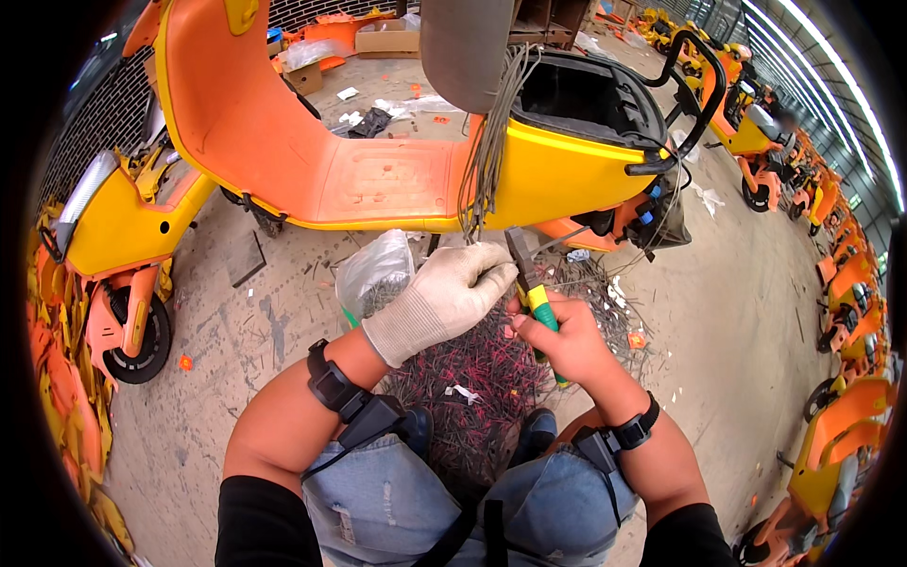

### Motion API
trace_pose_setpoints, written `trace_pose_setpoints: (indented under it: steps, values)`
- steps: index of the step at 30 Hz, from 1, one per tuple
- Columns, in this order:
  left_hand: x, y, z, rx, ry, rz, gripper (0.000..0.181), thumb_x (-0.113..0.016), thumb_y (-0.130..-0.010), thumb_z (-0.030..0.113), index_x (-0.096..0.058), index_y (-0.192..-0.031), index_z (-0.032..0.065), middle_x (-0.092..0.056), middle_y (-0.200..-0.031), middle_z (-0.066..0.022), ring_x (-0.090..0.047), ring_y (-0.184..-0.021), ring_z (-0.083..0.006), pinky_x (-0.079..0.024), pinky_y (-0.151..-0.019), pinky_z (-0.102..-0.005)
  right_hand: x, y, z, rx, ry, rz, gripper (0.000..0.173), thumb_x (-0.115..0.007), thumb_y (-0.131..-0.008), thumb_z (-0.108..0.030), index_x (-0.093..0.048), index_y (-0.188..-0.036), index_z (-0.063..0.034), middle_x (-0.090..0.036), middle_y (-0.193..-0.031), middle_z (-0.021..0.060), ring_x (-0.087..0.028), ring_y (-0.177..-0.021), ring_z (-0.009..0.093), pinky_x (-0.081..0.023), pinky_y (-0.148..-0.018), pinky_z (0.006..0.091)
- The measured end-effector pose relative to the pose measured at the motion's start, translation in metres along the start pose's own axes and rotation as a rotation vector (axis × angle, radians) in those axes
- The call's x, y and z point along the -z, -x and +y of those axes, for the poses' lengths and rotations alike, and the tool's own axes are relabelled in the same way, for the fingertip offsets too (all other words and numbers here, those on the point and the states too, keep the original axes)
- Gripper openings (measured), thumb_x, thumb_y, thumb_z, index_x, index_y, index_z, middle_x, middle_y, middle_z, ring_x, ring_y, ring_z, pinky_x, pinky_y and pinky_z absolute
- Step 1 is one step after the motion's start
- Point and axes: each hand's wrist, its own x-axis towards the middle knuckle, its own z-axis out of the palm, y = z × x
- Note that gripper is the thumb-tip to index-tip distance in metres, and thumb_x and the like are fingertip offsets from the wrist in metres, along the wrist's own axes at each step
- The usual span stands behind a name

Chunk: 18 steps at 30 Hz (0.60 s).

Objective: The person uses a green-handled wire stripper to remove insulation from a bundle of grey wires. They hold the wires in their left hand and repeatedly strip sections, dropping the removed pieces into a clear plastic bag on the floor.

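Note:
My left hand [453,294], in a pale knitted glove, pinches a thin grey cable [556,244], mostly hidden by the fingers. My right hand [567,329] is bare and grips pliers [542,306] with green and yellow handles. The metal jaws of the pliers point up and away, right beside the gloved fingertips; whether they bite the cable is hard to tell. Just beyond my left hand, a bundle of grey cables [489,163] hangs over the side of a yellow and orange scooter body [574,166]. Below both hands lies a heap of black and red cable scraps [475,375].
A clear plastic bag [375,273] holding scraps stands left of the heap. The scooter's footboard [386,177] spans the space ahead. Another scooter [127,227] stands at the left, and a row of scooters [843,432] lines the right. Cardboard boxes [388,39] sit behind.

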Motion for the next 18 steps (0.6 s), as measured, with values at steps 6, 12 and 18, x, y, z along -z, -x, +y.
trace_pose_setpoints:
  steps: [6, 12, 18]
  values:
    - [-0.0029, -0.0003, -0.0031, -0.026, -0.018, 0.024, 0.02, -0.059, -0.095, 0.016, -0.067, -0.104, -0.0004, -0.066, -0.083, -0.0165, -0.065, -0.076, -0.0258, -0.049, -0.07, -0.0363, -0.0017, 0.0011, 0.0005, -0.016, 0.035, 0.044, 0.015, -0.067, -0.089, -0.012, -0.068, -0.089, 0.0035, -0.066, -0.088, 0.0069, -0.062, -0.079, 0.014, -0.049, -0.073, 0.0293]
    - [-0.0011, 0.0011, 0.0008, -0.006, -0.004, 0.003, 0.02, -0.06, -0.095, 0.015, -0.068, -0.106, 0.0, -0.067, -0.084, -0.0168, -0.065, -0.075, -0.0251, -0.05, -0.069, -0.0357, -0.0008, 0.0025, -0.0017, 0.023, 0.122, 0.058, 0.017, -0.067, -0.089, -0.015, -0.068, -0.089, 0.0026, -0.066, -0.083, 0.0093, -0.062, -0.073, 0.017, -0.05, -0.07, 0.0311]
    - [-0.0038, 0.0012, -0.0029, -0.03, -0.02, 0.014, 0.02, -0.06, -0.095, 0.015, -0.067, -0.106, -0.0001, -0.066, -0.084, -0.0161, -0.064, -0.074, -0.0248, -0.049, -0.068, -0.0352, 0.001, 0.0042, -0.0016, 0.032, 0.176, 0.058, 0.018, -0.067, -0.089, -0.016, -0.068, -0.089, 0.0026, -0.067, -0.082, 0.01, -0.062, -0.071, 0.018, -0.05, -0.069, 0.032]
